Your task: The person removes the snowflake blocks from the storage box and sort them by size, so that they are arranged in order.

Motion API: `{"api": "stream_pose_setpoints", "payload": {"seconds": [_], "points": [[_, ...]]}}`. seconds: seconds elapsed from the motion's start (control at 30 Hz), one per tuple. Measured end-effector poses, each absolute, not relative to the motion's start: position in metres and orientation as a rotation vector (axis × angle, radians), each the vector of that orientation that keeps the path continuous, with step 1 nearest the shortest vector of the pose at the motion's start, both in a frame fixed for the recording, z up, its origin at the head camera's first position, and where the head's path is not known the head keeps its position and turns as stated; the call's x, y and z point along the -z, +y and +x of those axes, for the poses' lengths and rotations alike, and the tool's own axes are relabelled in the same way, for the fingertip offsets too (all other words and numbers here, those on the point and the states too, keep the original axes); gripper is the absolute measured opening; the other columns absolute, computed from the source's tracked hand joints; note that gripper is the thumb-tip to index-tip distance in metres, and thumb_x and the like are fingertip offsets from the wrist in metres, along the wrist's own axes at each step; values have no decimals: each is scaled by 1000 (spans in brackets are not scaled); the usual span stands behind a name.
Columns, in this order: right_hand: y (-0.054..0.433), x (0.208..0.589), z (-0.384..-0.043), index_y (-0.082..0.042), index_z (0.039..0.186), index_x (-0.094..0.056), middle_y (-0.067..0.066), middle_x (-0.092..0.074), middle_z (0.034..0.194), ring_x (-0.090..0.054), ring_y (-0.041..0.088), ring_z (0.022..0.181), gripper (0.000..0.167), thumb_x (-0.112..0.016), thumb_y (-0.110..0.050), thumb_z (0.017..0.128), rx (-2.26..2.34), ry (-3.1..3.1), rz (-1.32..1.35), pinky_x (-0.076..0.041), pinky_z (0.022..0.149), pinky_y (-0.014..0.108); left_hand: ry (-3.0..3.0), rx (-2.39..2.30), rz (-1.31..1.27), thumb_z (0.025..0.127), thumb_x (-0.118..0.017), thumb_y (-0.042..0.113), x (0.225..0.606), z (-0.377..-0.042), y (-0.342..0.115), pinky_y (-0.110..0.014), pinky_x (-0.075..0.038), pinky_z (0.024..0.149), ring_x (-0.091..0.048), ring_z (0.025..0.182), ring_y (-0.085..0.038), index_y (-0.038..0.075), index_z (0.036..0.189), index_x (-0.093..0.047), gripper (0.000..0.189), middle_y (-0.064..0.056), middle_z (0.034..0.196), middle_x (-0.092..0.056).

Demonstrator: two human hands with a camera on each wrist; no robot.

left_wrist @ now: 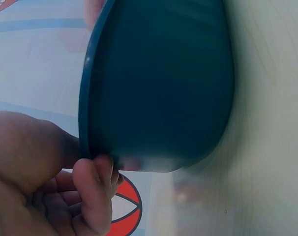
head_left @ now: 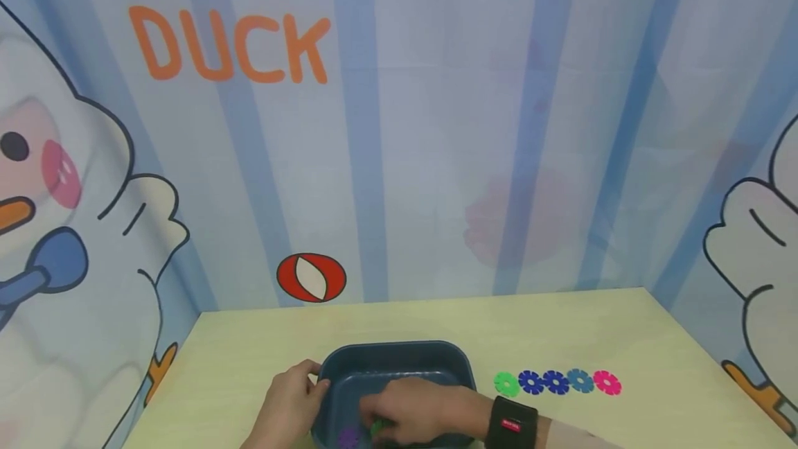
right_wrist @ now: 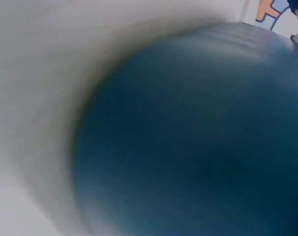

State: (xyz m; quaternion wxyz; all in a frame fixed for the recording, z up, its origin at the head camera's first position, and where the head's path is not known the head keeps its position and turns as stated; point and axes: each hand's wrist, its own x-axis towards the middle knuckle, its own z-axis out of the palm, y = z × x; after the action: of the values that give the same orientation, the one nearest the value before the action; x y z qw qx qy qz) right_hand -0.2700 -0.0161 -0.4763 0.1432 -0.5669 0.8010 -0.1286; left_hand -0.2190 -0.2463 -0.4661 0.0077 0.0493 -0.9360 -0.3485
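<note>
Left hand (head_left: 288, 402) pinches blue tray (head_left: 399, 359) rim; right hand (head_left: 414, 409) at green piece (head_left: 380, 427), can't tell if gripped. Wristband (head_left: 512, 424) sweeping wide could scatter snowflake discs (head_left: 555, 382)!

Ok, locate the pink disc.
In the head view, the pink disc lies on the table right of the tray, rightmost of five, beside the lighter blue disc.

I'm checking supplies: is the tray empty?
Not empty: the head view shows a purple piece in the tray, and a green piece at the right hand.
</note>
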Motion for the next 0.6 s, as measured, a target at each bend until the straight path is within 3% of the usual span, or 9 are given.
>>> {"api": "stream_pose_setpoints", "payload": {"seconds": [0.27,0.6], "points": [[18,452,-270,-22,112,-59,-16,-55,72,-48,-3,56,5,-60,-26,110,484,2397,-1503,-43,61,15,-2921,1056,141,100,-71,9,465,-219,-245,-30,-48,57,-57,61,-14,-9,118,-69,26,-1,69,-62],[70,436,-270,-19,123,-59,-11,-70,96,-59,-6,75,13,-57,-23,111,556,2491,-1364,-52,73,20,-2937,1049,161,100,-72,10,467,-220,-243,-31,-50,58,-58,63,-14,-10,119,-68,28,-1,72,-64]]}}
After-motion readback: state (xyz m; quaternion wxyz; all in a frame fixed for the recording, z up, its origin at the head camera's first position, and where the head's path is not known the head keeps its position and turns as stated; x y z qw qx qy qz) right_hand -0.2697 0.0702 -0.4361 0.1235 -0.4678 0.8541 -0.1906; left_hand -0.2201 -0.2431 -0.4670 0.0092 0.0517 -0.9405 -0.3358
